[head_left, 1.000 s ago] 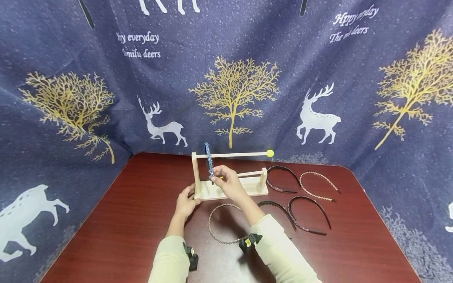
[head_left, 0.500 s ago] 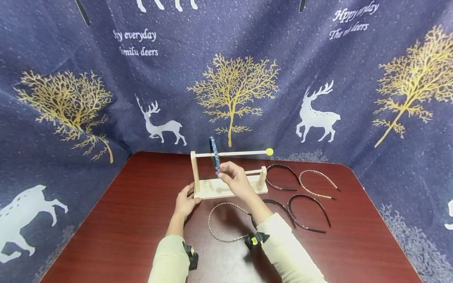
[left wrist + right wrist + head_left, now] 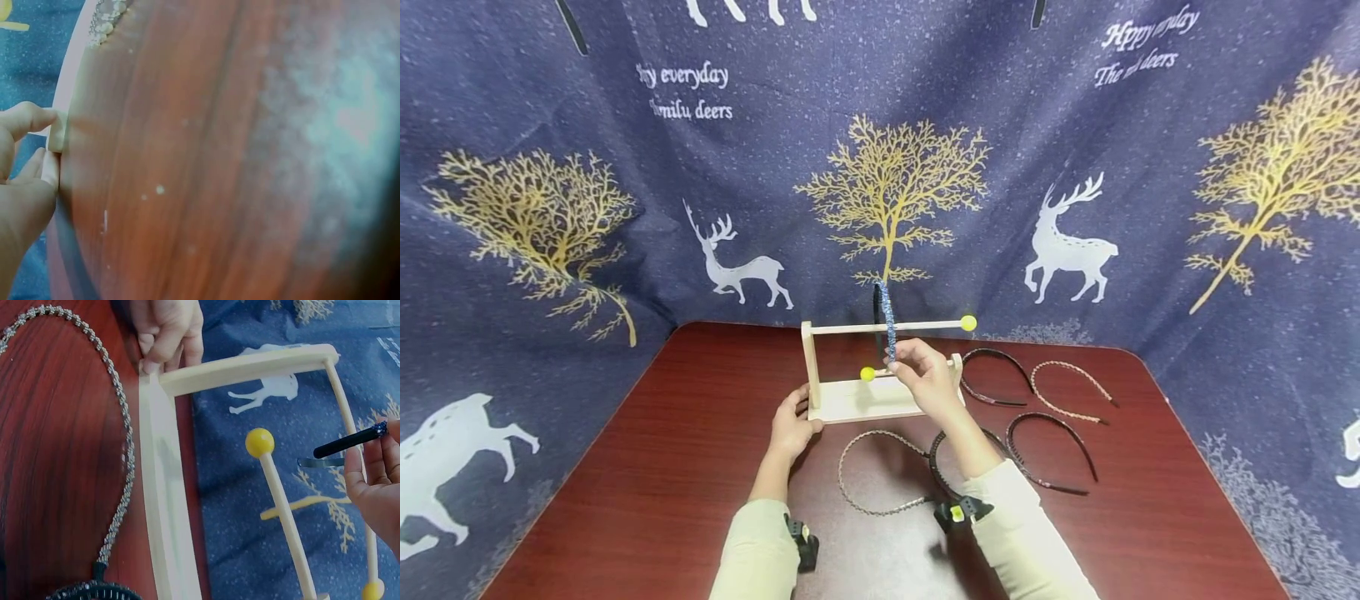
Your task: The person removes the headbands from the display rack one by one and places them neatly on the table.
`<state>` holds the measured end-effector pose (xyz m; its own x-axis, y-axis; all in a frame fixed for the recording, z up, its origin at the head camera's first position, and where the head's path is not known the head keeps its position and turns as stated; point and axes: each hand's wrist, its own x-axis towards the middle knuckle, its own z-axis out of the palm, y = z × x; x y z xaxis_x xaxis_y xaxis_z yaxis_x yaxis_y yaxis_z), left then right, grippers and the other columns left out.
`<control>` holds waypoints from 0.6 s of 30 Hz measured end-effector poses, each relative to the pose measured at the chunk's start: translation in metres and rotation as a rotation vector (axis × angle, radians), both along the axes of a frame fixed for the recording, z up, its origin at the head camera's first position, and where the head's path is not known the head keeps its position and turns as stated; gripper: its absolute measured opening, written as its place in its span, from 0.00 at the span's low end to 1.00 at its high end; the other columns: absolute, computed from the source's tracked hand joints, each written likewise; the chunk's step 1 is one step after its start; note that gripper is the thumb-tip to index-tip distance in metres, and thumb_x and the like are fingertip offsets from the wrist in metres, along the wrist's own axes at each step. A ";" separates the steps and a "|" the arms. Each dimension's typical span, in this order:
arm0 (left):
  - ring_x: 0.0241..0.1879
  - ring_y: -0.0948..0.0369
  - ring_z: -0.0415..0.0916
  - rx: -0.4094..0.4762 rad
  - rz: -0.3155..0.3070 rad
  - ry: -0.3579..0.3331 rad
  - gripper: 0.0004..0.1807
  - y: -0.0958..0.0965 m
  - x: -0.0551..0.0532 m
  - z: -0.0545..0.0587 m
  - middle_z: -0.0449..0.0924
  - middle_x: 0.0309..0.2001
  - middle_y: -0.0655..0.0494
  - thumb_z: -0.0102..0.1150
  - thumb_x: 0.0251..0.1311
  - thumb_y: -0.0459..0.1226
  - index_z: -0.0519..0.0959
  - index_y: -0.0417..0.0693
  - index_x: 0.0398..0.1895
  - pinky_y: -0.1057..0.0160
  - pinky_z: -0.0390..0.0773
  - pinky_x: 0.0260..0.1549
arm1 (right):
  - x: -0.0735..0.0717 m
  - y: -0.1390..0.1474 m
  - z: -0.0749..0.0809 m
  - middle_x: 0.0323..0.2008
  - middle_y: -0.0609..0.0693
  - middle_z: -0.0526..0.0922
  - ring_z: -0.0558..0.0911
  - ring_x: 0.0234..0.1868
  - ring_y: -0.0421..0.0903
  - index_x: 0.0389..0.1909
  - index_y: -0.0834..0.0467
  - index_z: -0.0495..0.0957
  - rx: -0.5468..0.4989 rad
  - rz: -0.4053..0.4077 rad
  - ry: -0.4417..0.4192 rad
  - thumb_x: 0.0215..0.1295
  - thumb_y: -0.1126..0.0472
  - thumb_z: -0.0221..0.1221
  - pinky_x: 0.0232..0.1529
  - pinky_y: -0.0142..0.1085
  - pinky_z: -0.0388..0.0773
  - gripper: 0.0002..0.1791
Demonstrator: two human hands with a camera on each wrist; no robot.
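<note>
A glittery blue headband (image 3: 890,321) stands upright with its arch around the upper rod (image 3: 928,326) of a pale wooden two-rod rack (image 3: 857,403). My right hand (image 3: 925,379) pinches it low on its near side. In the right wrist view the dark end tips of the headband (image 3: 350,442) point away from those fingers, either side of the rod. Yellow balls cap the free ends of the upper rod and the lower rod (image 3: 287,515). With thumb and fingers, my left hand (image 3: 793,425) grips the left end of the rack's base, also visible in the left wrist view.
On the red-brown table (image 3: 700,400) in front of the rack lies a silver beaded headband (image 3: 840,479), partly overlapping a dark toothed headband (image 3: 934,462). To the right lie a dark headband (image 3: 1092,462), another dark headband (image 3: 1011,360) and a beige braided headband (image 3: 1086,375). A patterned cloth (image 3: 880,67) hangs behind.
My right hand has moved the blue headband to the right along the upper rod, from near the left post to about its middle. The left hand stays on the base.
</note>
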<state>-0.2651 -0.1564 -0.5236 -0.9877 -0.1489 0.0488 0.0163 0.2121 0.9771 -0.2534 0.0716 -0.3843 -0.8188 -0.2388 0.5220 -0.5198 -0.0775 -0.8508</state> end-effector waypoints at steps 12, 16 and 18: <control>0.60 0.54 0.49 -0.089 -0.046 0.028 0.50 0.000 -0.002 0.000 0.45 0.65 0.49 0.53 0.28 0.15 0.52 0.46 0.63 0.62 0.57 0.54 | 0.001 0.024 -0.009 0.34 0.60 0.77 0.75 0.38 0.62 0.34 0.76 0.68 -0.064 -0.017 -0.033 0.51 0.79 0.50 0.39 0.34 0.74 0.08; 0.59 0.53 0.51 -0.091 -0.065 0.040 0.50 0.001 -0.002 0.000 0.44 0.65 0.49 0.53 0.29 0.15 0.52 0.43 0.63 0.62 0.62 0.51 | -0.002 0.036 -0.016 0.33 0.61 0.76 0.75 0.38 0.60 0.35 0.74 0.68 -0.076 -0.031 -0.034 0.52 0.76 0.53 0.39 0.34 0.74 0.09; 0.57 0.51 0.56 -0.115 -0.065 0.046 0.49 0.001 -0.002 0.001 0.49 0.62 0.47 0.54 0.29 0.15 0.52 0.44 0.63 0.61 0.65 0.49 | -0.003 0.042 -0.019 0.33 0.63 0.76 0.75 0.37 0.58 0.36 0.73 0.68 -0.081 -0.044 -0.033 0.52 0.74 0.54 0.39 0.34 0.74 0.09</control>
<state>-0.2672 -0.1553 -0.5226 -0.9913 -0.0756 0.1075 0.0780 0.3192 0.9445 -0.2567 0.1136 -0.4032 -0.8445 -0.1604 0.5110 -0.4962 -0.1248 -0.8592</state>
